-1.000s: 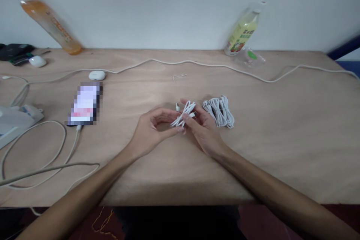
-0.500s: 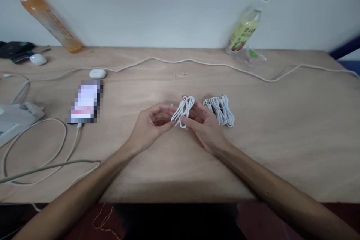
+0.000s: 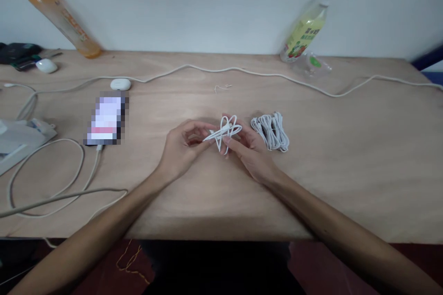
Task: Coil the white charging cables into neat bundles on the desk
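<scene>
Over the middle of the wooden table (image 3: 346, 170), both hands meet on a small coiled white cable (image 3: 224, 132). My left hand (image 3: 182, 150) pinches the cable's left end with thumb and fingers. My right hand (image 3: 252, 153) grips the coil from the right, and the loops stick up between the fingertips. Just right of my right hand, a second bundled white cable (image 3: 270, 131) lies flat on the table, untouched.
A phone (image 3: 106, 120) with a charging lead lies at the left, an earbud case (image 3: 120, 84) behind it. A long white cord (image 3: 242, 73) runs across the back. An orange bottle (image 3: 58, 14) and a yellow-green bottle (image 3: 304, 27) lean on the wall. A mouse (image 3: 46, 65) sits far left.
The coil in my hands has turned and spread; one strand now sticks out to the left across the loops. Both hands stayed in about the same spot. The view shifted slightly.
</scene>
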`<act>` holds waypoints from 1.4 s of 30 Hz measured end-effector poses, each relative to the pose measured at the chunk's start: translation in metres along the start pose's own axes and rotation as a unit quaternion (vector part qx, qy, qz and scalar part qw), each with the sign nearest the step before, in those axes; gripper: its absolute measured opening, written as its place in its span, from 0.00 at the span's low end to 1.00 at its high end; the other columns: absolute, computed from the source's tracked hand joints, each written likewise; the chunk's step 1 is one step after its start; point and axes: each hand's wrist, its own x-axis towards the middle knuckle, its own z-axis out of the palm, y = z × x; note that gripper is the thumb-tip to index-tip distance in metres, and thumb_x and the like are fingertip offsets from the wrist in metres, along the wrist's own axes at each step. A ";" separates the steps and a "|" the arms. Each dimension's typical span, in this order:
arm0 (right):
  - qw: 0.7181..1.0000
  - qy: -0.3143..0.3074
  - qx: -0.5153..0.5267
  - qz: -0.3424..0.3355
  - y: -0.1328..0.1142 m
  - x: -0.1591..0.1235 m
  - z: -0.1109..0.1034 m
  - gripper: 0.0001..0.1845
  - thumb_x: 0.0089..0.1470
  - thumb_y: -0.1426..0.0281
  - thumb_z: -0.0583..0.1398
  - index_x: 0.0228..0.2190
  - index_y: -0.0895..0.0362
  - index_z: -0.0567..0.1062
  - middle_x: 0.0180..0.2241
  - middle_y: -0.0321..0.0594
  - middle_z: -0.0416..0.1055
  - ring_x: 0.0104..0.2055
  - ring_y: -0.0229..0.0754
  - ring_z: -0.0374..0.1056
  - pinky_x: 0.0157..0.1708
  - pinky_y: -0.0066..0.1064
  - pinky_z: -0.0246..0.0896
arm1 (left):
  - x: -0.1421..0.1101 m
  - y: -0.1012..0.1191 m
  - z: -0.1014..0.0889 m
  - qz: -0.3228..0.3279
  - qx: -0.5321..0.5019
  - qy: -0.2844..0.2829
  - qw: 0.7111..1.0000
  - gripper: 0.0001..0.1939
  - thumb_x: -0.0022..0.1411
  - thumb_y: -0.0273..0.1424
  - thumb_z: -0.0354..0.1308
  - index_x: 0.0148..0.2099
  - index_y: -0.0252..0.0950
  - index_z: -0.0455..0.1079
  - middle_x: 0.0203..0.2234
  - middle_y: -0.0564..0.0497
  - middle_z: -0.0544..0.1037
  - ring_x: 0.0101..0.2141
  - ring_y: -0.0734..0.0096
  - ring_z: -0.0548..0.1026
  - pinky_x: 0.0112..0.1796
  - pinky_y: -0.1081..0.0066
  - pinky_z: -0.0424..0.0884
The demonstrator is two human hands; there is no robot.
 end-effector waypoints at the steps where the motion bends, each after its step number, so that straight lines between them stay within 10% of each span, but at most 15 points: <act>1: 1.000 0.000 0.000 0.003 -0.001 0.000 0.000 0.25 0.54 0.61 0.75 0.54 0.46 0.81 0.39 0.35 0.76 0.33 0.38 0.71 0.29 0.32 0.71 | 0.000 0.000 0.000 0.003 0.007 0.009 1.000 0.10 0.57 0.33 0.78 0.42 0.39 0.86 0.35 0.50 0.82 0.37 0.65 0.80 0.40 0.66 0.80; 14: 0.998 0.005 -0.021 0.052 -0.002 0.000 0.001 0.26 0.51 0.66 0.76 0.50 0.50 0.77 0.37 0.37 0.81 0.36 0.43 0.76 0.25 0.28 0.68 | -0.002 -0.003 0.001 0.087 0.055 0.056 0.993 0.10 0.62 0.38 0.76 0.45 0.45 0.89 0.38 0.49 0.80 0.36 0.67 0.78 0.42 0.65 0.81; 25: 0.996 -0.017 0.012 0.085 -0.009 0.001 -0.006 0.32 0.56 0.62 0.74 0.60 0.50 0.76 0.25 0.26 0.71 0.21 0.32 0.54 0.18 0.25 0.47 | 0.003 -0.001 -0.001 0.045 0.028 0.071 0.996 0.08 0.60 0.35 0.75 0.43 0.40 0.88 0.43 0.46 0.87 0.39 0.65 0.83 0.42 0.67 0.81; 42: 0.968 -0.123 0.096 0.195 -0.028 0.006 -0.027 0.21 0.59 0.68 0.73 0.53 0.57 0.80 0.24 0.24 0.57 0.21 0.29 0.43 0.15 0.21 0.43 | 0.007 0.000 -0.002 0.036 -0.064 0.044 0.996 0.08 0.60 0.32 0.76 0.42 0.36 0.86 0.40 0.46 0.90 0.42 0.59 0.89 0.49 0.61 0.84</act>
